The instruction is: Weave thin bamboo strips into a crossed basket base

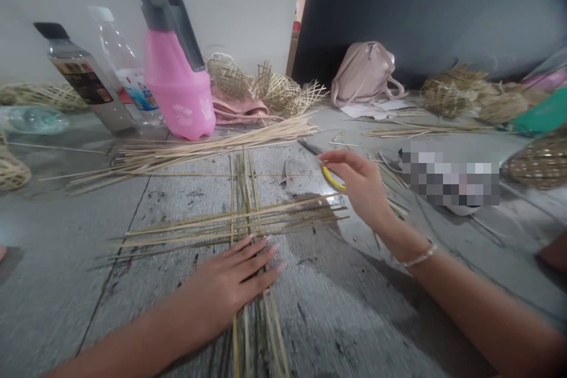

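My left hand (239,274) lies flat with its fingers spread over a lattice of thin bamboo strips (245,221) on the floor. Several strips run lengthwise beneath it, and others cross them just beyond its fingertips. To the right, my right hand (361,183) is raised above the floor, thumb and index finger brought together. What is in that pinch, if anything, is too small to make out. Behind these fingers shows the yellow handle (333,179) of what look like scissors, partly hidden. A single thin strip (199,175) crosses the lengthwise ones farther up, running toward my right hand.
A pile of loose strips (212,144) lies beyond the lattice. Behind it stand a pink spray bottle (179,88) and a black-capped bottle (84,80). Woven pieces (279,91), a pale pink bag (363,74) and a pixelated item (452,180) lie farther back and right.
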The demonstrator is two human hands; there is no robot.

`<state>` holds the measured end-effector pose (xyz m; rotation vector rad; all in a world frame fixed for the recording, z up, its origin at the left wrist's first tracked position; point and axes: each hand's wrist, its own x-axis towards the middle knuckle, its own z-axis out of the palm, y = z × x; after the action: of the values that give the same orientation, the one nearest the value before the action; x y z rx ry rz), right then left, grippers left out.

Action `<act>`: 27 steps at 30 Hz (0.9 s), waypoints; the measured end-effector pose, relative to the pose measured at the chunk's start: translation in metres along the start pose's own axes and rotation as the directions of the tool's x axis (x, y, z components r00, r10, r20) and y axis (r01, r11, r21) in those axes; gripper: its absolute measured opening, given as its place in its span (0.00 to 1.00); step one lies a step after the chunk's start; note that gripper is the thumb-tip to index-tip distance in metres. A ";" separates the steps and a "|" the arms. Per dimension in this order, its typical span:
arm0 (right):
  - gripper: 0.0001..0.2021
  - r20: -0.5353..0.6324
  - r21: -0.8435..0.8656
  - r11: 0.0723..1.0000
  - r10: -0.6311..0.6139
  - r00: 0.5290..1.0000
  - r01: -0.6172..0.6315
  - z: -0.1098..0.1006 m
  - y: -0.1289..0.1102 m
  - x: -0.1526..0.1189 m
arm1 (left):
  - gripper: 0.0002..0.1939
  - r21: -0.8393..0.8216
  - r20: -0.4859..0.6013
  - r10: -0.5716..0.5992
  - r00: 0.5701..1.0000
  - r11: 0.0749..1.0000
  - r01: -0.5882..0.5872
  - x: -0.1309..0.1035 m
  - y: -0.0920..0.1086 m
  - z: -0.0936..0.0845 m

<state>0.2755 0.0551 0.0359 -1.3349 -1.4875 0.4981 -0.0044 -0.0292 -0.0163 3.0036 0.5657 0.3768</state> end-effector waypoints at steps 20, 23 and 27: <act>0.18 0.123 -0.721 0.586 -0.417 0.901 0.370 0.010 0.005 -0.016 | 0.21 0.044 -0.058 0.015 0.998 0.999 -0.012 0.000 0.003 -0.005; 0.16 0.130 -0.736 0.567 -0.416 0.900 0.369 0.008 0.004 -0.014 | 0.22 0.039 -0.036 0.029 0.999 0.999 -0.027 -0.001 0.002 -0.006; 0.11 0.224 -0.694 0.593 -0.362 0.905 0.408 0.008 0.005 -0.014 | 0.22 0.014 -0.045 0.018 0.999 1.000 -0.018 -0.002 0.001 -0.004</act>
<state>0.2691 0.0464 0.0233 -1.5119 -2.0783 -0.4191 -0.0063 -0.0311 -0.0126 3.0219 0.5470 0.4452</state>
